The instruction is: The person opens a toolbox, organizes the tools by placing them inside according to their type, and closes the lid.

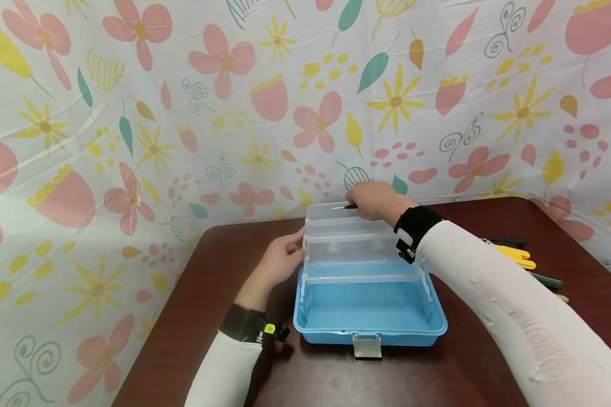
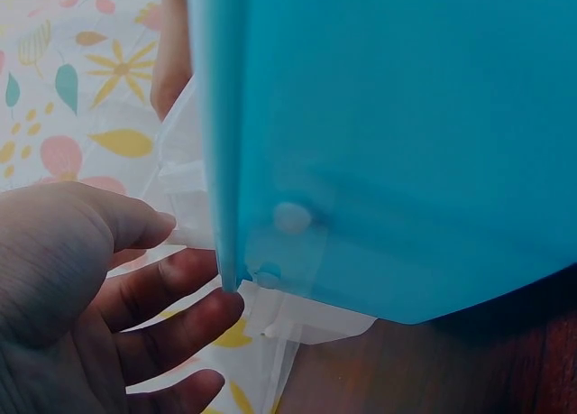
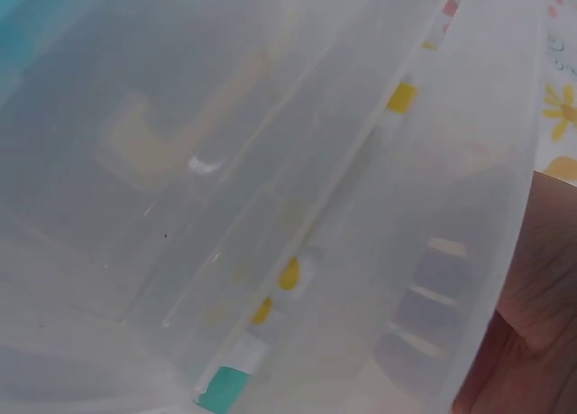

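Note:
A light blue toolbox (image 1: 369,308) stands on the table, its tiered translucent trays (image 1: 358,249) raised toward the back. At the rearmost tray, my right hand (image 1: 378,202) grips a thin tool (image 1: 345,207) with a black handle and slim metal shaft, like a small screwdriver. The right wrist view shows part of that hand (image 3: 527,315) beyond a translucent tray wall; the tool is hidden there. My left hand (image 1: 280,257) is at the left side of the trays. Seen from its wrist, the left hand (image 2: 117,297) has loosely bent fingers, the fingertips right at the blue edge.
A metal latch (image 1: 368,346) hangs at the toolbox's front. Right of it, partly behind my right sleeve, lie yellow-handled pliers or cutters (image 1: 516,254), a black-handled tool (image 1: 506,242) and a green-handled one (image 1: 547,280). A flowered cloth (image 1: 254,113) hangs behind the dark table (image 1: 234,249).

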A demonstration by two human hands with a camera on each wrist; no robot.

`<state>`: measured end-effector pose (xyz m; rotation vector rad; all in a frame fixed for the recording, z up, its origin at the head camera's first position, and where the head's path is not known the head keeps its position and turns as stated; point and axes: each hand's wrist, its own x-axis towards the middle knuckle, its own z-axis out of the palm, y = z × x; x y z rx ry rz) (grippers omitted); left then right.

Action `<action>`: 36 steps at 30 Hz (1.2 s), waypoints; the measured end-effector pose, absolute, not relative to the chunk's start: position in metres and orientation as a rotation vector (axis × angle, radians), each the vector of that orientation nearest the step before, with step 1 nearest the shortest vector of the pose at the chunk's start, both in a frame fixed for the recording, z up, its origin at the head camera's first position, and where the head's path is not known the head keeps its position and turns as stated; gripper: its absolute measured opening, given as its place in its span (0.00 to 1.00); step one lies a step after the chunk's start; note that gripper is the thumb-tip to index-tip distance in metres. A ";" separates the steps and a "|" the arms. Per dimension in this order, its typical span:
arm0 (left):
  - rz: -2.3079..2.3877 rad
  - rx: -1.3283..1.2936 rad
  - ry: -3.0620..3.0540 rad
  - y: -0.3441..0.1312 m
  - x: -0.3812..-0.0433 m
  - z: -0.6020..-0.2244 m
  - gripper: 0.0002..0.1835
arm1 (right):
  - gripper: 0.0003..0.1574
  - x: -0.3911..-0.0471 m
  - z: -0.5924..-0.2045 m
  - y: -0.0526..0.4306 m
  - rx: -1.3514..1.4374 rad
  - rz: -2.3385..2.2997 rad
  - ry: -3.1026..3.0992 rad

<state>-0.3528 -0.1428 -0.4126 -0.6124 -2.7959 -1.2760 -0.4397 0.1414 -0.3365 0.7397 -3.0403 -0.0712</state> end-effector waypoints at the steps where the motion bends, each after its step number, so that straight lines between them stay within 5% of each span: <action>1: -1.276 -0.613 -2.795 -0.143 -0.353 -0.413 0.31 | 0.07 -0.440 -0.337 0.141 0.741 -0.078 -3.036; 36: -1.268 -0.631 -2.782 -0.143 -0.356 -0.416 0.31 | 0.05 -0.437 -0.337 0.139 0.738 -0.055 -3.001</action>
